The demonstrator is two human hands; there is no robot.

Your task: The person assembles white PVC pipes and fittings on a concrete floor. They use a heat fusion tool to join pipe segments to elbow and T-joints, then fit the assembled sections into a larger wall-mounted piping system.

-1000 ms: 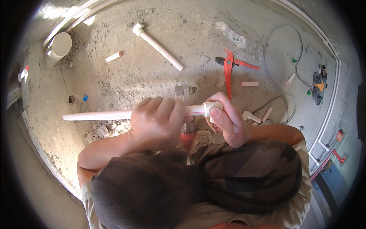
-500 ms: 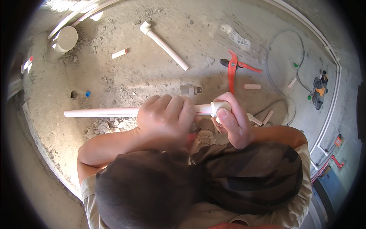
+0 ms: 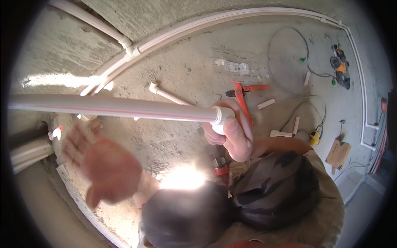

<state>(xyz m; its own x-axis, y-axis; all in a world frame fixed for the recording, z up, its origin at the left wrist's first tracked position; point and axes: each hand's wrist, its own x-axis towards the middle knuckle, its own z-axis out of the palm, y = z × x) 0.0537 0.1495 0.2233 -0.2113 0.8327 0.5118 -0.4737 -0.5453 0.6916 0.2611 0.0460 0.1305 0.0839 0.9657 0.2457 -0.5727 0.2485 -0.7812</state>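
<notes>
My right hand (image 3: 237, 138) is wrapped round a white elbow fitting (image 3: 225, 113). A long white plastic pipe (image 3: 124, 108) with a red stripe runs left from that fitting, raised above the floor, its far part reaching the left rim. Below the pipe, my left hand (image 3: 109, 171) is off it, palm showing and fingers spread, somewhat blurred by motion. Just under my right hand, near my legs, is a red tool (image 3: 221, 168) with a metal end, partly hidden. Beyond the held pipe, a shorter pipe with an elbow (image 3: 171, 97) lies on the floor.
Orange-red pipe cutters (image 3: 241, 99) lie ahead, with short pipe offcuts (image 3: 266, 103) around them. A clear plastic bag (image 3: 235, 66) is farther off. To the right are a corded yellow-black power tool (image 3: 340, 66) and a cardboard piece (image 3: 338, 153). White pipes (image 3: 198, 25) run along the wall.
My left hand has let go of the pipe and moved down-left, opening. The pipe has risen closer to my view, still held at its elbow by my right hand. My view has shifted.
</notes>
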